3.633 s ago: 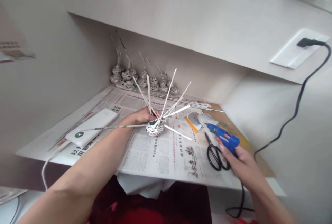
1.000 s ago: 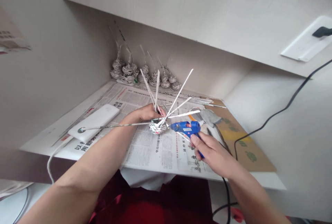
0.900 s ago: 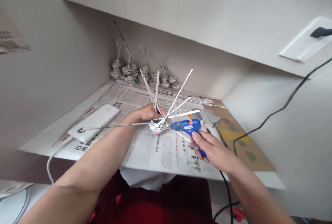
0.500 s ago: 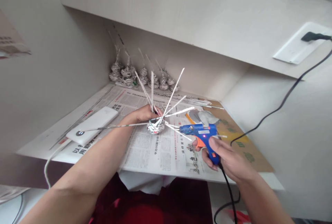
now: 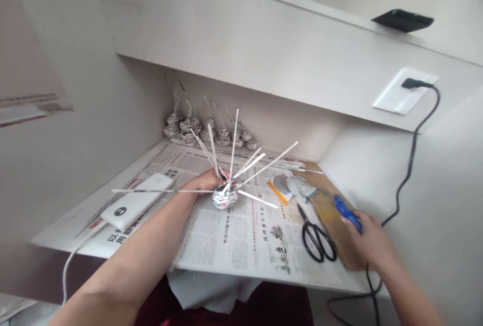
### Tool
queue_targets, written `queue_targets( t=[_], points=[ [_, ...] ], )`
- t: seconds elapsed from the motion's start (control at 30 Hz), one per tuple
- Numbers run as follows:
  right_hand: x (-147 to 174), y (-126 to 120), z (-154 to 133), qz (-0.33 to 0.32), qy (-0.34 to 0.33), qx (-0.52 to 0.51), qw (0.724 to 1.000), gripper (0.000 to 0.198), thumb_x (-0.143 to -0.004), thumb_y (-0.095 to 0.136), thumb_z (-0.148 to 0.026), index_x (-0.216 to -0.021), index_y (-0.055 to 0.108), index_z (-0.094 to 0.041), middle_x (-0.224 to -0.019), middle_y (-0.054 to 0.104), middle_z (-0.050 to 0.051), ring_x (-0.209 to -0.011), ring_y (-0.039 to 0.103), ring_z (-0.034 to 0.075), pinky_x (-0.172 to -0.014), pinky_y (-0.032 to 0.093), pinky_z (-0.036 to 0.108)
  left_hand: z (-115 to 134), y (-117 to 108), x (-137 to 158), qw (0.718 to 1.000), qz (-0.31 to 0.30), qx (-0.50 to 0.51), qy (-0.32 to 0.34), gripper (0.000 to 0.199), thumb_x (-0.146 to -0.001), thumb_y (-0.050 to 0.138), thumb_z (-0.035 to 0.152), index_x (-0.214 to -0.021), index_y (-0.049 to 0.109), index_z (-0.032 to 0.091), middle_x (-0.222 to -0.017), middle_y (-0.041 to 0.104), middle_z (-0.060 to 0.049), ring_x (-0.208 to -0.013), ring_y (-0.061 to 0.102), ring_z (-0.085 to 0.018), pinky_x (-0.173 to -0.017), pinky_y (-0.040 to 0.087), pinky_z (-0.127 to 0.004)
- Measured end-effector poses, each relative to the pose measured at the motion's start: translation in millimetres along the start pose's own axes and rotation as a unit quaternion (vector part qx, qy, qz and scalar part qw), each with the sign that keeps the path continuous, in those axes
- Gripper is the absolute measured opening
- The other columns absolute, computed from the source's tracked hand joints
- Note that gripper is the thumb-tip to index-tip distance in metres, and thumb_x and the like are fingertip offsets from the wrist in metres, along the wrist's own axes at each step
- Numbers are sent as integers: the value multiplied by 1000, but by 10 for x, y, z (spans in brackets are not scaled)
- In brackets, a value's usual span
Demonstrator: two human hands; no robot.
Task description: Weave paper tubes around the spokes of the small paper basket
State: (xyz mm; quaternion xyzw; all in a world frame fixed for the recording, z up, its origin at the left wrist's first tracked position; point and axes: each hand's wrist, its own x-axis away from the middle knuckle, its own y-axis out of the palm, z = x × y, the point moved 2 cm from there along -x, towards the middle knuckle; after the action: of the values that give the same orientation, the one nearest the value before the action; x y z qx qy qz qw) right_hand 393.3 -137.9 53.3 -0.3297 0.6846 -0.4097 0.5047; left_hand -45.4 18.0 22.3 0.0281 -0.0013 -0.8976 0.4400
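Observation:
A small round woven newspaper basket (image 5: 225, 198) stands at the middle of the table, its paper strips fanning up and outward. My left hand (image 5: 210, 180) is closed on its far left side; the fingertips are partly hidden behind the strips. Out over the cardboard on the right, my right hand (image 5: 368, 235) grips a blue hot glue gun (image 5: 347, 214) by its body, with the nozzle pointing up and to the left. Between the basket and the glue gun lie black-handled scissors (image 5: 317, 238), blades toward the back.
Newspaper (image 5: 241, 240) covers the table. Several woven gourd shapes (image 5: 222, 136) line the back wall beside loose paper rods (image 5: 279, 161). A white power bank (image 5: 138, 200) lies left, cardboard (image 5: 330, 215) right. The black cord (image 5: 409, 160) runs to a wall socket (image 5: 405, 92).
My right hand has carried the glue gun away from the basket to the right, uncovering the scissors. One paper strip now points further up and right. The left hand stays at the basket.

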Motion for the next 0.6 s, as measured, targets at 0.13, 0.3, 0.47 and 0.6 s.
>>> queue_targets(
  t=[0.13, 0.3, 0.47, 0.6],
  points=[
    [-30, 219, 265, -13, -22, 29, 999, 43, -80, 42, -46, -103, 60, -15, -95, 63, 18, -92, 61, 31, -83, 49, 43, -58, 49, -41, 1000, -8, -15, 0, 28, -55, 80, 29, -71, 69, 9, -65, 65, -6, -56, 54, -12, -55, 43, -23],
    [-68, 266, 166, -43, -8, 119, 992, 43, -82, 41, -37, -113, 58, -12, -97, 64, 18, -85, 61, 33, -80, 47, 47, -129, 59, -88, 1000, -16, -14, -7, 26, -56, 80, 28, -73, 70, 10, -67, 67, -6, -57, 57, -13, -55, 44, -23],
    [-212, -12, -547, 15, -71, 122, 990, 37, -83, 45, -37, -111, 61, -19, -110, 63, 16, -100, 57, 35, -86, 42, 49, -149, 91, -105, 999, -32, 3, -27, 26, -54, 81, 25, -71, 71, 10, -66, 66, -6, -57, 56, -12, -54, 44, -22],
    [-500, 228, -1352, -117, -194, -92, 970, 29, -88, 42, -36, -99, 66, -23, -102, 69, 7, -96, 61, 24, -86, 45, 37, -173, 94, -115, 999, -39, 17, -31, 26, -54, 81, 27, -71, 72, 10, -64, 66, -6, -55, 55, -12, -52, 44, -22]
  ],
)
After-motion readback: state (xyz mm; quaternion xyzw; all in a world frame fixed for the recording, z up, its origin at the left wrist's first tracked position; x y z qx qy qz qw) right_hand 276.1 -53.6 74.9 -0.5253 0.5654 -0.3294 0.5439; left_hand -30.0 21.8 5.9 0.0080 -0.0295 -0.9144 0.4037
